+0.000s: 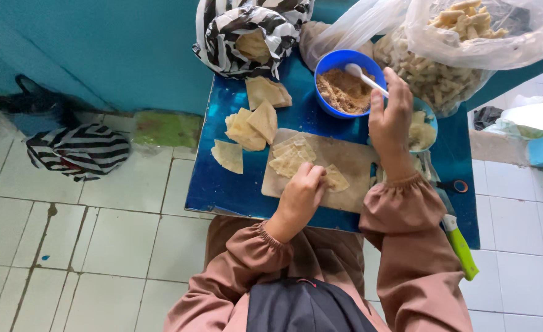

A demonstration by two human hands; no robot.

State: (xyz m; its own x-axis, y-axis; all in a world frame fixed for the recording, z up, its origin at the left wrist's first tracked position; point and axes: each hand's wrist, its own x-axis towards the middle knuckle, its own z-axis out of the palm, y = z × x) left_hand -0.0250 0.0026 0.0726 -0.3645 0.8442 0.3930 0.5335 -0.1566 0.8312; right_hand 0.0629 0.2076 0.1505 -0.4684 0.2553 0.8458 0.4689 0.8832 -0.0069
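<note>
hands first: the left hand [300, 195] is pressed down on the wooden cutting board [351, 161], fingers curled over a pale wrapper piece [336, 179] that pokes out just to the right of the knuckles. looks like it's pinning the wrapper flat rather than lifting it, though i can't tell how tight the fingers are closed. another wrapper [291, 157] lies on the board right above that hand, touching or nearly so.

the right hand [391, 120] is further up, fingers wrapped around the handle of a white spoon [362, 76], so it's shut on that. the spoon's bowl end sits inside the blue bowl [344, 83], resting on the brownish filling [343, 92]. so the spoon runs up and left from the grip into the bowl.

loose stack of wrappers [251, 128] lies on the blue table [222, 184] left of the board, well apart from both hands. clear bags of finished rolls [443, 67] sit behind the bowl, and a zebra-striped bag [247, 34] at the table's far left corner. green-handled knife [459, 243] lies by the right sleeve.
</note>
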